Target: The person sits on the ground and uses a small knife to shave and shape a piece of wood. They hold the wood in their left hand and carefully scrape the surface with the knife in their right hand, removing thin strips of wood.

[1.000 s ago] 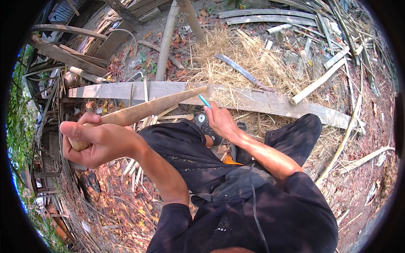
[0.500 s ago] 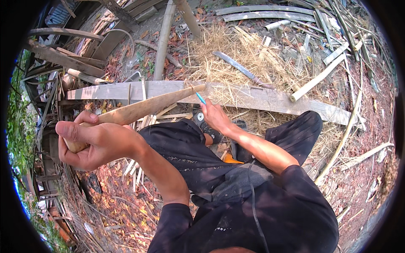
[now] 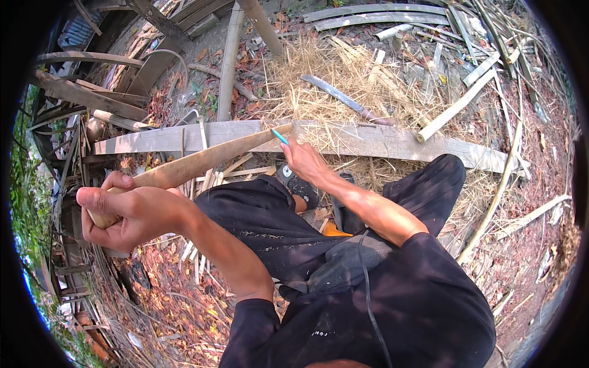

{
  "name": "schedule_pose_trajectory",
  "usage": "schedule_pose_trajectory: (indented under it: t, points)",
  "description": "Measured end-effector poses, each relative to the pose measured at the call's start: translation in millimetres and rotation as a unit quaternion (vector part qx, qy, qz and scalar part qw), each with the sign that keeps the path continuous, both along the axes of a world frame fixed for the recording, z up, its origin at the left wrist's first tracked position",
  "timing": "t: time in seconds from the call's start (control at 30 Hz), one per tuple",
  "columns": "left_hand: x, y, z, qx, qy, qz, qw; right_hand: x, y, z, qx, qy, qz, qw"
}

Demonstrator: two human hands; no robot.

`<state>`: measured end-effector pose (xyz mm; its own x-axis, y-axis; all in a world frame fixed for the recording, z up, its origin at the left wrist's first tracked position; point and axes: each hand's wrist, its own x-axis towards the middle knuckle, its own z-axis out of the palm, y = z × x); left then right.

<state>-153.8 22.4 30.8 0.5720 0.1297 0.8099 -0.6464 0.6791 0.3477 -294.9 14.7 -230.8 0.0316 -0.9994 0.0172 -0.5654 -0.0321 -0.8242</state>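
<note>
My left hand (image 3: pixel 138 211) is wrapped round the near end of a long, tapering wooden strip (image 3: pixel 202 161). The strip slants up and to the right, and its far end lies over the grey plank. At that far end my right hand (image 3: pixel 304 161) pinches a thin turquoise pen (image 3: pixel 280 136), its tip close to the strip; whether it touches I cannot tell. Beyond the plank a long-bladed machete (image 3: pixel 337 93) with a brown handle lies on straw-coloured shavings, apart from both hands.
The grey plank (image 3: pixel 423 147) crosses in front of my knees. Pale shavings (image 3: pixel 307 67) spread behind it. Cut bamboo pieces (image 3: pixel 460 105) and long slats (image 3: pixel 380 21) lie at the far right. Stacked timber (image 3: pixel 92 92) stands at the left, and dry leaves (image 3: pixel 178 300) cover the ground.
My right hand and the pen have moved slightly left along the strip's far end. The left hand keeps its grip, and the whole view has shifted a little.
</note>
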Motion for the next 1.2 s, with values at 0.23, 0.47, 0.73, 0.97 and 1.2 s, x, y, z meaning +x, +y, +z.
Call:
schedule_pose_trajectory:
  t: [0.23, 0.47, 0.73, 0.97, 1.2]
  points:
    - [-9, 5, -4, -0.004, 0.017, -0.031, 0.999, -14, -8, -33, 0.019, 0.004, -0.013, 1.000]
    - [-15, -1, 1, 0.006, 0.015, -0.024, 1.000, -31, -33, -48, 0.042, 0.054, -0.029, 0.997]
    - [-9, 3, -3, -0.002, 0.006, -0.038, 0.999, -28, -11, -72, 0.053, 0.046, -0.043, 0.997]
    - [-9, 2, -4, 0.002, 0.020, -0.047, 0.999, -40, -25, -102, 0.073, 0.132, -0.047, 0.988]
    - [-2, 9, -9, 0.008, 0.014, -0.081, 0.997, -44, -26, -111, 0.077, 0.175, -0.078, 0.978]
